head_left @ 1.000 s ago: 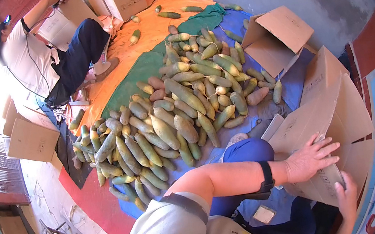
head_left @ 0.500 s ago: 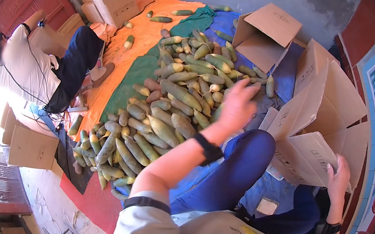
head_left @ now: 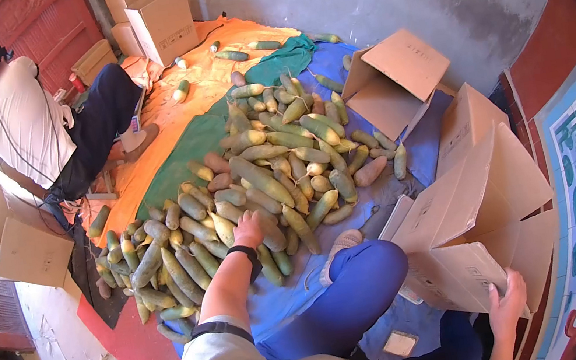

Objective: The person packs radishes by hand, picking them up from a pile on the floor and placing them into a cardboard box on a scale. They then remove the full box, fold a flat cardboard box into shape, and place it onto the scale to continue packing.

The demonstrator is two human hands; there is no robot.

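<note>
A big heap of green and yellow cucumber-like vegetables (head_left: pixel 270 160) lies on blue, green and orange tarps on the floor. My left hand (head_left: pixel 249 228) reaches down onto the near edge of the heap and closes around one vegetable (head_left: pixel 266 232). My right hand (head_left: pixel 507 300) grips the front flap of an open cardboard box (head_left: pixel 483 218) standing at my right. My knee in blue trousers (head_left: pixel 352 282) is between the two hands.
A second open cardboard box (head_left: pixel 392 79) lies on its side behind the heap. Another person (head_left: pixel 33 121) in a white shirt sits at the far left among more boxes (head_left: pixel 160 20). A grey wall runs along the back; a painted wall borders the right.
My left hand left the box flap, swung over the heap and came down onto a vegetable at its near edge. My right hand stayed on the box flap. The view tilted slightly.
</note>
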